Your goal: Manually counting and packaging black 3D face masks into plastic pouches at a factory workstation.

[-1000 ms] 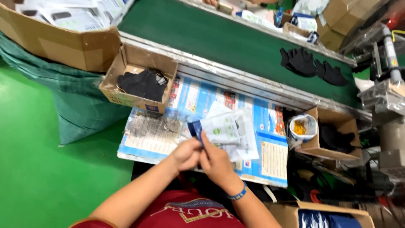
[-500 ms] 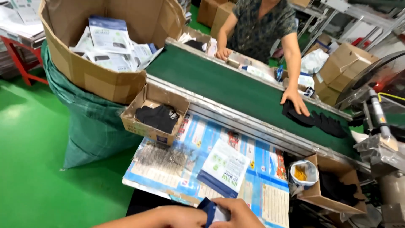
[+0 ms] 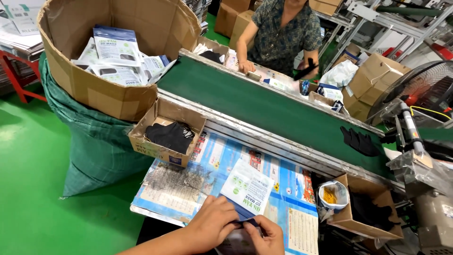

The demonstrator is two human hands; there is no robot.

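At the near edge of the counter (image 3: 188,189), a white printed pouch (image 3: 247,190) with a dark blue lower part is gripped by both hands: the left hand (image 3: 211,225) is closed on its lower left side, the right hand (image 3: 267,237) on its lower right. A small cardboard box (image 3: 166,136) of black masks (image 3: 169,135) sits at the counter's far left corner. Beyond the far edge runs a green conveyor belt (image 3: 264,106), with black masks (image 3: 361,140) lying on it at the right. A large carton (image 3: 101,97) of filled pouches stands left of it. Another person (image 3: 279,35) works across the belt.
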